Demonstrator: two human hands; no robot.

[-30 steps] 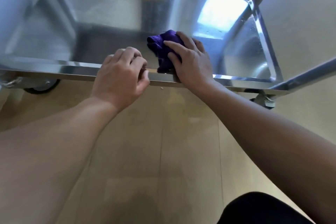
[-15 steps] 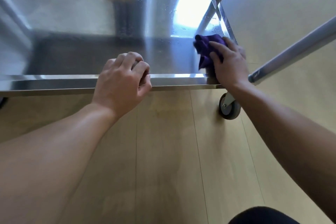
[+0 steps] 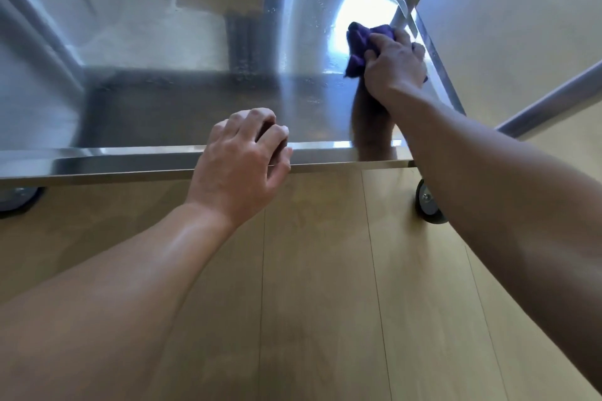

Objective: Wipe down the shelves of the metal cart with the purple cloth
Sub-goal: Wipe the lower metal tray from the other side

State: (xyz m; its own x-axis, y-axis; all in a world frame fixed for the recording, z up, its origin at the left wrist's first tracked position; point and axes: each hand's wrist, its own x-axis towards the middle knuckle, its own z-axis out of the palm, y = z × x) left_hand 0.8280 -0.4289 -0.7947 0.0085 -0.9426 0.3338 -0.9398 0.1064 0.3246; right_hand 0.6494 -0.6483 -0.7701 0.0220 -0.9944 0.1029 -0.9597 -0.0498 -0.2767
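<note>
Cloth (image 3: 361, 42), purple and crumpled, is gripped by right hand (image 3: 394, 70) on gleaming shelf (image 3: 182, 104); left hand (image 3: 242, 156) grips its rim.

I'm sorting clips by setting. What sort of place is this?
Likely an indoor workroom or kitchen area, though which is unclear: a steel cart shelf on a caster wheel, light wood-look plank floor, and a plain pale wall.

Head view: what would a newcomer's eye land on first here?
The purple cloth, bunched in the right hand, stands out against the shiny metal shelf at its far right corner, beside a bright glare. Nearer, the left hand grips the shelf's front rim, above a wooden floor.
</note>
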